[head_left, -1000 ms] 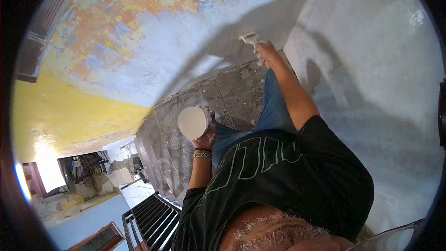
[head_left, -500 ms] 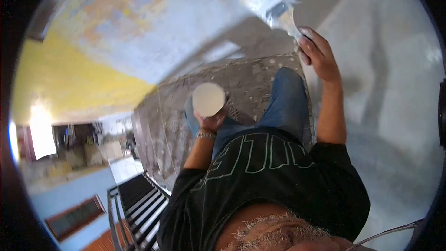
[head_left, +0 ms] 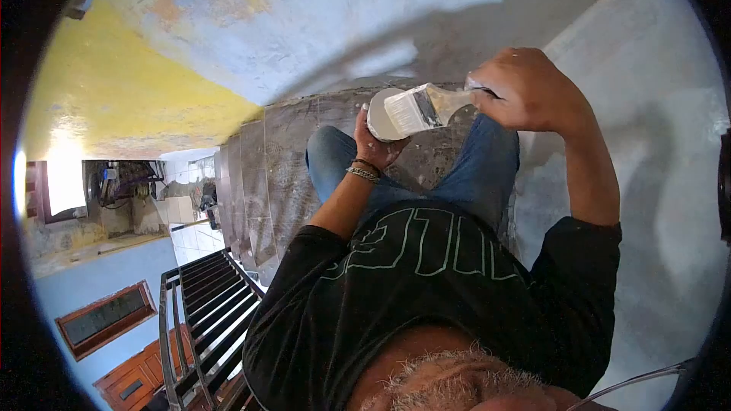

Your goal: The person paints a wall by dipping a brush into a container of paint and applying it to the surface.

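Note:
My left hand point(head_left: 375, 146) is wrapped round a round tub of white paint point(head_left: 376, 117), held out over my knees. In my right hand point(head_left: 518, 91) is a wide paintbrush point(head_left: 430, 106), gripped by its handle. The brush lies nearly level, its white-coated bristles over the tub's opening and overlapping its rim in this view. White paint also smears the brush's metal band. A chain bracelet point(head_left: 363, 173) circles my left wrist.
Ahead is a wall point(head_left: 304, 38) with pale blue, orange and yellow patches; a grey wall point(head_left: 647, 144) stands on my right. Below lies a stained tiled floor point(head_left: 285, 160). A black metal railing point(head_left: 209, 312) is at lower left.
My right hand has brought the paintbrush down from the wall to the tub. My left hand has shifted the tub slightly right and forward.

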{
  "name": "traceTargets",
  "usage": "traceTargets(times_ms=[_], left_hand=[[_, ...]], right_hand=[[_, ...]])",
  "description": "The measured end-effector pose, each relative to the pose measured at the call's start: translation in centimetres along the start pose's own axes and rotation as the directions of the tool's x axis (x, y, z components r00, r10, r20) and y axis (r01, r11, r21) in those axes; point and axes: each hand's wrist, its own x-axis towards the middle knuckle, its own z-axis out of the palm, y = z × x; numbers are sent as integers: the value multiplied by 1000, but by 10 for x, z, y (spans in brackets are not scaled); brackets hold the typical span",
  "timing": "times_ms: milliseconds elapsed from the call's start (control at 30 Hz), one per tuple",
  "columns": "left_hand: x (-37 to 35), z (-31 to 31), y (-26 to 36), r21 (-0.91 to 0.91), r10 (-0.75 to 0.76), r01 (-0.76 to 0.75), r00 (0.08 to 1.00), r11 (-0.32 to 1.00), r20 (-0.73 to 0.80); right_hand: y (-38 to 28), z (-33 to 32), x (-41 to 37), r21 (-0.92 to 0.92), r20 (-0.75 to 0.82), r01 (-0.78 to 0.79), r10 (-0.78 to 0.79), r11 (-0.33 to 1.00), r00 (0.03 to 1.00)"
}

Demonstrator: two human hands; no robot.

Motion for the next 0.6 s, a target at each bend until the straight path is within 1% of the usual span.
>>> traceTargets(times_ms=[33,100,133,200,233,300,333,367,400,433,500,533,600], left_hand=[[1,2,-2,1,-5,5,1000,1000,3],[3,3,-6,88,9,-12,999,996,35],[6,0,-8,89,2,-5,999,996,36],[12,-6,-11,86,-32,22,993,996,117],[13,-6,-14,86,-39,29,992,996,116],[16,-4,-20,75,-22,17,998,997,56],[21,-11,-18,73,-27,23,998,997,55],[27,-21,-19,99,-65,54,992,994,105],[27,-18,-18,126,-103,84,983,989,155],[26,-15,-19,125,-107,88,982,988,154],[23,-7,-23,80,-77,75,997,994,17],[24,-11,-23,79,-75,74,997,994,20],[32,-20,-22,110,-83,72,991,991,104]], right_hand=[[-1,-2,4,-3,-1,-5,5,1000,1000],[-4,-6,15,-115,128,-70,85,991,988],[-3,-4,18,-115,129,-77,92,990,987],[-1,3,22,-183,161,-107,137,977,977],[0,6,24,-182,163,-112,143,977,976],[3,11,26,-218,310,-162,226,962,923],[4,13,27,-218,313,-166,230,962,921],[6,14,26,-208,319,-165,226,964,920],[8,15,25,-199,325,-164,223,966,919],[10,14,21,-198,327,-167,226,966,918],[20,9,8,-123,182,-194,214,973,960],[23,7,2,-126,181,-193,214,973,960],[27,3,-12,89,215,-341,316,936,924]])
